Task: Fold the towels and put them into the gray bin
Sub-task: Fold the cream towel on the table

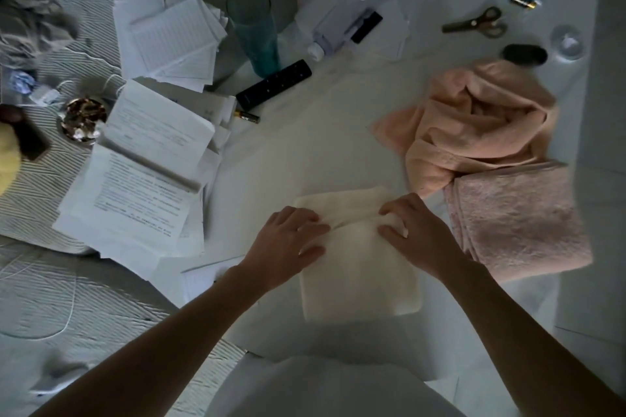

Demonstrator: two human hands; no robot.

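A white table (305,152) strewn with clutter carries three towels in dim light. A crumpled peach towel (474,125) lies at the right, its near edge touching a folded pink towel (518,220) just beside it. At centre, nearest the person, a cream towel (359,267) lies partly folded. The left hand (288,240) rests on the cream towel's left side, fingers (313,217) together and pinching a raised fold of cloth. The right hand (416,234) presses on the towel's right side, fingers (394,231) curled and clamped on the same ridge. Both sets of fingers meet along the crease across the towel's upper half. Stacks of printed papers (159,132) crowd the left. A teal glass (254,30) stands beyond them, a black remote (273,83) near its base. Scissors (477,24) lie at upper right, well apart from the towels.
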